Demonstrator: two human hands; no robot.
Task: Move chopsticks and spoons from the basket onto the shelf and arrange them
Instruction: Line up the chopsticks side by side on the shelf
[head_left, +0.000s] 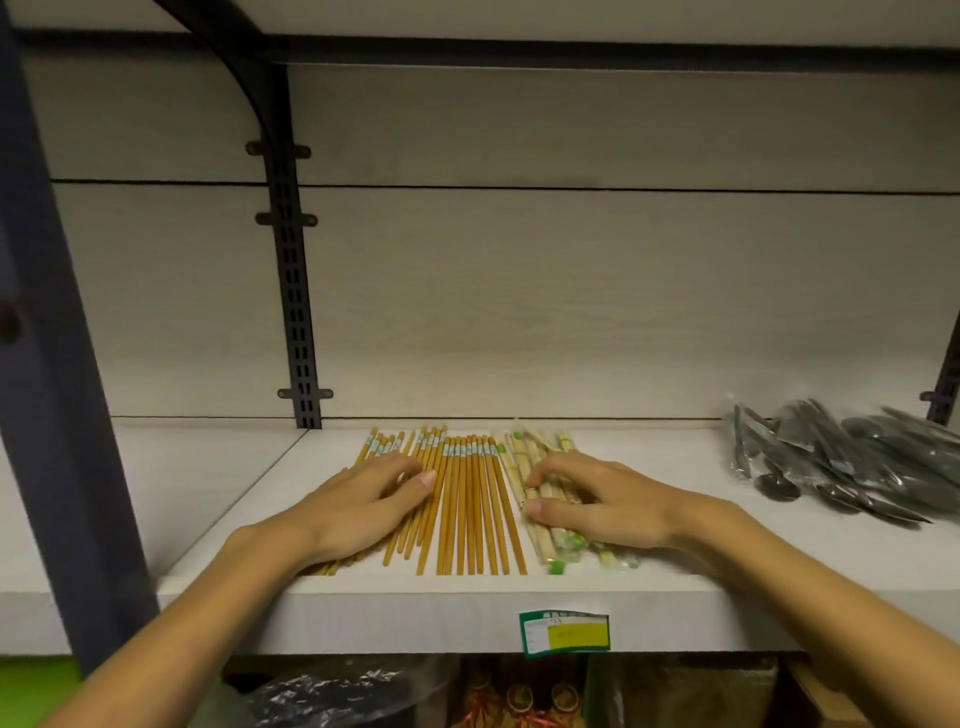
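Several orange-brown chopsticks (470, 506) with green paper bands lie side by side on the white shelf (675, 545), tips pointing to the back wall. To their right lie several pale bamboo chopsticks (524, 457) in clear wrappers with green ends. My left hand (363, 501) rests flat on the left part of the orange-brown row, fingers straight. My right hand (597, 501) lies on the pale wrapped chopsticks, its fingers curled and its thumb pressing against them. A pile of black plastic spoons (841, 457) in clear bags lies at the shelf's right end. No basket is in view.
A dark slotted upright (293, 291) runs up the back wall behind the chopsticks, and a dark post (57, 364) stands at the left. A green and yellow price label (566, 634) sticks to the shelf's front edge. Bagged goods (337, 696) fill the lower shelf.
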